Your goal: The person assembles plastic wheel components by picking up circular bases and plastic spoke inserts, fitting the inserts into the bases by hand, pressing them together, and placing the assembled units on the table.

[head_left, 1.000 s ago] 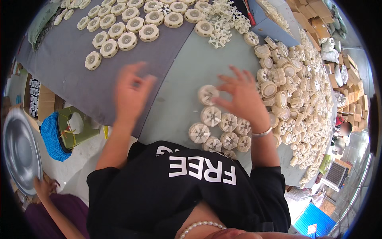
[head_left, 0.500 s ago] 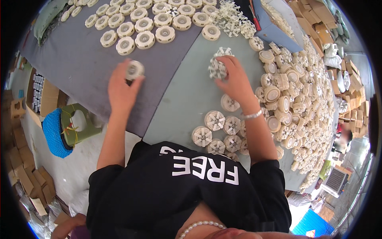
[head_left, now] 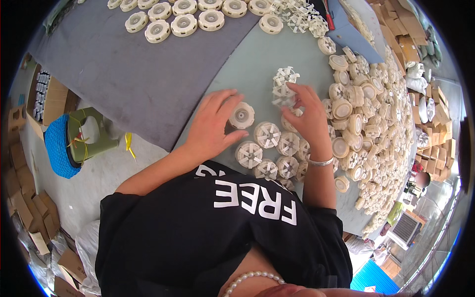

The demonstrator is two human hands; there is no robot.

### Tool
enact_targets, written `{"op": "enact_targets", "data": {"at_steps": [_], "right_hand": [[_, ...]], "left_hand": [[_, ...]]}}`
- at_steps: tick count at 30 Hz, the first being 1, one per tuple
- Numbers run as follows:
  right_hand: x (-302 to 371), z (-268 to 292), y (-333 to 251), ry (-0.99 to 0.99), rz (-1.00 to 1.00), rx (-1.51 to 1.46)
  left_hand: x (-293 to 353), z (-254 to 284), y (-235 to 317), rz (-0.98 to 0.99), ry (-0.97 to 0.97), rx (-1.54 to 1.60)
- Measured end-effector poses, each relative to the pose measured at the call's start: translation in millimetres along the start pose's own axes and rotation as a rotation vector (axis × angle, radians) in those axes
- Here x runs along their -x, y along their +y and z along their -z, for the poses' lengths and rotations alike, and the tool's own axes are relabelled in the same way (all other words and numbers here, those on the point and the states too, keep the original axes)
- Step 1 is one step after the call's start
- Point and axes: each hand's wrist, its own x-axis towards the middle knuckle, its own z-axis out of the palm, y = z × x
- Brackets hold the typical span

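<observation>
My left hand (head_left: 213,122) is over the green-grey table cover, its fingers and thumb spread around a round cream disc (head_left: 242,116). A gap shows between the thumb and the disc's edge. My right hand (head_left: 310,111) is to the right, thumb and fingertips closing on a white spoked plastic piece (head_left: 284,96), which is smeared by motion. More spoked pieces (head_left: 286,74) lie just beyond it. Between my hands and my body sit several round cream housings with spoked faces (head_left: 267,134), some of them partly covered by my right hand and wrist.
A large heap of cream housings (head_left: 366,99) covers the table's right side. Rows of cream discs (head_left: 184,24) lie at the far side on a dark grey cloth (head_left: 143,69). At the far right are loose spoked pieces (head_left: 299,15), a blue box (head_left: 351,37) and a red-handled tool (head_left: 330,21).
My left hand has moved right, from the dark grey cloth to the green-grey cover, and its fingers have spread. My right hand has come slightly nearer and to the right. The view has shifted.
</observation>
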Motion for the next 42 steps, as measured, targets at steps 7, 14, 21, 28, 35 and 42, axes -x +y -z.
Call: {"op": "enact_targets", "data": {"at_steps": [7,14,21,28,35,42], "right_hand": [[3,-1,13,0.020,0.279,0.229],[10,7,-16,-0.003,0.086,0.061],[16,-40,-41,-0.110,0.376,-0.046],[21,-44,-41,-0.090,0.296,-0.049],[24,-46,-47,-0.125,0.315,0.009],[-7,-18,-7,-0.243,0.228,-0.014]], "left_hand": [[0,0,3,0.101,-0.064,0.076],[0,10,5,0.320,-0.131,0.433],[1,5,-2,0.295,-0.067,0.537],[2,0,-5,0.319,-0.047,0.554],[2,0,-4,0.291,-0.040,0.474],[-63,37,-30,0.271,0.074,0.004]]}}
